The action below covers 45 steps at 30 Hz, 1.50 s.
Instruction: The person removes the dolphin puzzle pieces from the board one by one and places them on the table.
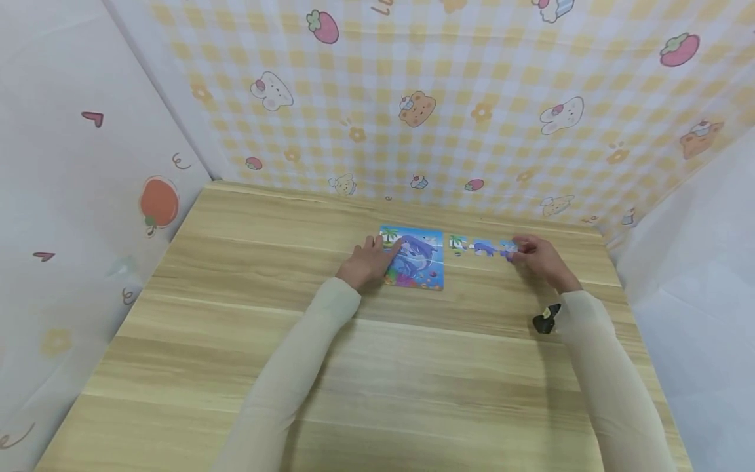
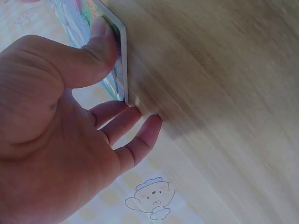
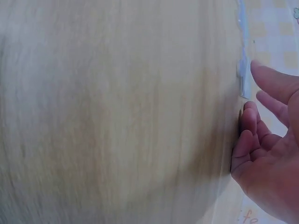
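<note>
A square dolphin jigsaw puzzle (image 1: 421, 262) lies flat near the back of the table. My left hand (image 1: 364, 262) rests at its left side, thumb pressing on the printed face. In the left wrist view, the other fingers (image 2: 145, 137) of that hand bend loosely by the board's edge. Right of the puzzle, three loose jigsaw pieces form a row: one with a palm tree (image 1: 457, 243), one with a purple dolphin (image 1: 484, 248), and a blue-purple piece (image 1: 506, 248). My right hand (image 1: 542, 262) pinches this last piece at its right end, partly covering it.
The wooden table (image 1: 377, 380) meets a yellow checked cloth backdrop (image 1: 354, 98) just behind the puzzle. White cloth stands along the left and right table edges. A small black object (image 1: 544, 321) shows beside the right sleeve.
</note>
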Available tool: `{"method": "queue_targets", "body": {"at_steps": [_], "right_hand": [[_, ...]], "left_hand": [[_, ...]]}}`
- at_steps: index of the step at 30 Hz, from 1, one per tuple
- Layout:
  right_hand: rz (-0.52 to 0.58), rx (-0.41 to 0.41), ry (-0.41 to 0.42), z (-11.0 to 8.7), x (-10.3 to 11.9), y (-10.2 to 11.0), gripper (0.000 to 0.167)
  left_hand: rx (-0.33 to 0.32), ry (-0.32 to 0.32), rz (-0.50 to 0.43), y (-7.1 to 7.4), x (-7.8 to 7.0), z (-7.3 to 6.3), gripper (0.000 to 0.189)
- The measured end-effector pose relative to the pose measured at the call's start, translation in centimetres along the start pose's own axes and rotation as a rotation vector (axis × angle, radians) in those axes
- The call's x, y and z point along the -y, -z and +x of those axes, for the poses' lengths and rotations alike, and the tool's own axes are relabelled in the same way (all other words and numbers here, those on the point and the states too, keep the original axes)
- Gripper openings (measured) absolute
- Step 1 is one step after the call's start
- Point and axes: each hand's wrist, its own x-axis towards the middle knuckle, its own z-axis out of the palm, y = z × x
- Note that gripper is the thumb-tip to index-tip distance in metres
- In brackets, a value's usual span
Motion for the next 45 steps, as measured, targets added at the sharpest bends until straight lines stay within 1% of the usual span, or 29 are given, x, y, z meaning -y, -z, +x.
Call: {"method": "queue_targets", "body": {"at_steps": [2,4,6,8,10,13,17,21,26,28,33,38,40,42,45], "right_hand": [[0.003,-0.029,0.002,-0.1,0.1,0.0,0.053],[-0.017,-0.087,0.000,-0.2,0.4,-0.3,0.049],[-0.042,-0.150,0.005,-0.2,1.1,-0.7,0.045],[-0.054,-0.203,0.030,-0.1,2.0,-1.3,0.042],[-0.057,-0.213,0.070,0.1,3.1,-1.8,0.040],[-0.046,-0.183,0.136,0.6,4.8,-2.8,0.039],[-0.050,-0.115,0.199,1.1,7.1,-4.6,0.038],[-0.052,-0.047,0.247,1.5,9.4,-6.5,0.035],[-0.042,0.026,0.294,2.1,11.7,-9.2,0.030],[-0.056,0.043,0.311,2.3,12.5,-10.2,0.030],[-0.102,0.079,0.363,3.0,14.3,-12.4,0.029],[-0.147,0.100,0.400,3.7,15.5,-14.0,0.028],[-0.165,0.113,0.411,3.9,15.8,-14.4,0.029],[-0.179,0.128,0.416,4.0,16.1,-14.7,0.030],[-0.213,0.143,0.426,4.1,16.3,-14.9,0.032]], "left_hand": [[-0.007,-0.006,-0.008,0.0,0.0,0.0,0.063],[-0.014,-0.016,-0.011,0.0,0.1,0.0,0.059],[-0.022,-0.032,0.012,0.0,0.2,0.0,0.058],[-0.029,-0.039,0.029,-0.1,0.3,-0.1,0.057],[-0.033,-0.035,0.030,-0.3,0.4,-0.1,0.056],[-0.041,-0.030,0.041,-0.6,0.4,-0.2,0.059],[-0.050,-0.032,0.061,-1.0,0.0,-0.2,0.061],[-0.047,-0.014,0.083,-1.0,-0.4,-0.4,0.057],[-0.046,-0.001,0.085,-1.2,-0.3,-0.6,0.052],[-0.051,-0.001,0.086,-1.4,-0.2,-0.6,0.051],[-0.063,-0.003,0.126,-1.7,-0.1,-0.5,0.051],[-0.074,-0.018,0.160,-1.5,-0.1,-0.9,0.052],[-0.095,-0.031,0.151,-1.4,-0.1,-1.0,0.052],[-0.126,-0.036,0.121,-1.3,-0.2,-1.1,0.053],[-0.167,-0.021,0.062,-1.3,-0.1,-1.0,0.065]]}}
